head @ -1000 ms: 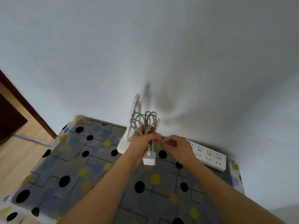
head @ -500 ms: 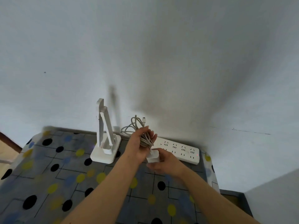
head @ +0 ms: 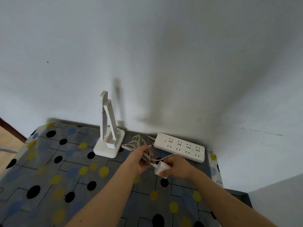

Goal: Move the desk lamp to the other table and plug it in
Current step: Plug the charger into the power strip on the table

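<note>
Our right grip (head: 177, 166) holds the white square adapter (head: 161, 168), nearest the long white power strip (head: 179, 146) lying crosswise just beyond; left grip (head: 139, 159) clutches the coiled grey cable (head: 139, 142).

Pale wall (head: 164, 46) above, dotted cloth (head: 49, 169) below.
A dark speck (head: 47, 62) marks the wall at upper left and a thin crack (head: 262, 132) at right; wooden floor (head: 9, 141) shows at the left edge.

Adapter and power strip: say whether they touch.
Apart. The head view shows the adapter held in the right hand, with tablecloth showing between it and the strip.
</note>
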A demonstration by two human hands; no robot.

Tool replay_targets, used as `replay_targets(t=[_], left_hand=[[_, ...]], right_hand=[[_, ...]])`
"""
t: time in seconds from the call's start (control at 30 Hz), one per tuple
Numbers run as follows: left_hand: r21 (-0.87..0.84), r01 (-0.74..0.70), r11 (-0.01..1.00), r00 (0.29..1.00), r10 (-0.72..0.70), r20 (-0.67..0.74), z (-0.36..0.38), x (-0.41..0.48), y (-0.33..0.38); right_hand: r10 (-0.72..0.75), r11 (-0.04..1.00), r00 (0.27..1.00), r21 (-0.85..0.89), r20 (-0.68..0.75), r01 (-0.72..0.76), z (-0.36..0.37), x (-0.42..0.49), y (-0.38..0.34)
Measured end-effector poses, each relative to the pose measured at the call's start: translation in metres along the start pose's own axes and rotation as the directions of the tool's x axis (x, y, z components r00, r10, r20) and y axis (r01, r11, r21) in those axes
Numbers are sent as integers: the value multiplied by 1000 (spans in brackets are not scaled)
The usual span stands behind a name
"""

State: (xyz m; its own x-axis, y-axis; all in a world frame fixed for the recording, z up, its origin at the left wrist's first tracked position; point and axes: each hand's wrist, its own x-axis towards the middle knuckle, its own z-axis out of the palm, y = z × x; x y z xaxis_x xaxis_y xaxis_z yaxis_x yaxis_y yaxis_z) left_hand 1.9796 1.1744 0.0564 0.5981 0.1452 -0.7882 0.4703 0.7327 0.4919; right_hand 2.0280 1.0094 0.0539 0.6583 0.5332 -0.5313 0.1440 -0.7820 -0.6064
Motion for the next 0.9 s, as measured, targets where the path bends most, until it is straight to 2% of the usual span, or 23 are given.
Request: replay_targets(t=[0.07,0.17,0.33,0.43,0.53,0.6,0.67,0.73,0.8,0.83,0.9], left_hand=[[34,32,999,999,-32,-5,-4,3,-9],[63,75,995,997,-77,19,-14,6,-17],[171,71,983,997,-66,-32,-30,9,-24],[335,83,939,997,-75,-35,-35,4,-20],[554,81,828,997,-71,-40,-41,-7,-11],[692,54,720,998,-14,-64,-44,-13,-6],[753,-41,657,991,123,-53,-45,-17,-2],[762,-206,614,943,331,-12,-42,-17,2],[756,-327,567,864,504,-4,-37,-16,8],[725,-356,589,840,542,-27,-35,-16,11],[623,-385,681,842,535,-65,-30,-17,16]], right_hand=[[14,999,1000,-47,27,-12,8,-1,6],[19,1000,999,-19,29,-19,16,-2,15],[23,999,999,26,33,-24,16,-5,18],[18,999,1000,49,10,-19,13,-3,18],[44,994,999,104,-24,-41,11,-2,17],[63,993,996,101,-62,-57,8,-2,16],[72,991,991,118,-116,-58,4,-5,13],[73,976,985,212,-158,-38,1,-7,10],[71,959,977,283,-200,-12,-5,-8,6],[70,948,975,317,-212,1,-9,-10,3],[63,924,973,382,-221,27,-16,-12,-3]])
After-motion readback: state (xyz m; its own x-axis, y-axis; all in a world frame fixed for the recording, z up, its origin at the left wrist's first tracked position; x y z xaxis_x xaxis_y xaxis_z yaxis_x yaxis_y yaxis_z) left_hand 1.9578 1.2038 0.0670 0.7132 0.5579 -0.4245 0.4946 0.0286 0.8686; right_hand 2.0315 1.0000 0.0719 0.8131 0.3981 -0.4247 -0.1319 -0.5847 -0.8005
